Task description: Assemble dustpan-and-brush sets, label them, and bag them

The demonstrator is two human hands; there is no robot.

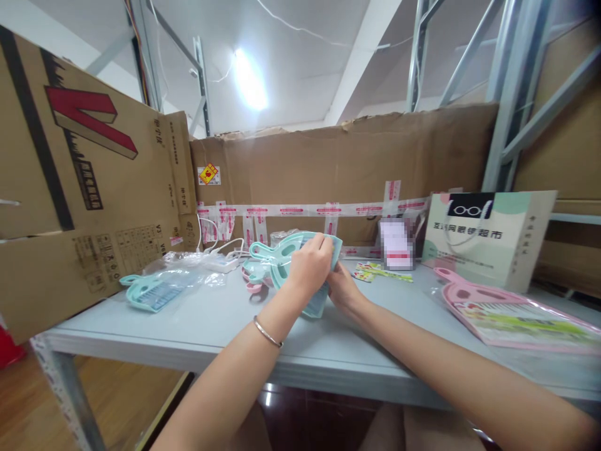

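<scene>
A mint-green dustpan [319, 305] is tilted up over the middle of the table, its broad end toward the right. My left hand [310, 266] lies across it with the fingers curled and pressed on its upper part; what is under the fingertips is hidden. At its right edge, my right hand [345, 288] grips from below, fingers partly behind it. Close behind my left hand are more mint-green handles [263, 250], and a pink handle [254, 288] shows beneath them. Printed card strips [382, 271] lie just past my right hand.
A mint-green dustpan and brush [153, 293] lies at left beside clear plastic bags [206, 275] and a white power strip [225, 265]. At right are a bagged pink dustpan [516, 316], a paper bag [483, 241] and an upright phone [397, 243]. Cardboard [300, 169] walls the back.
</scene>
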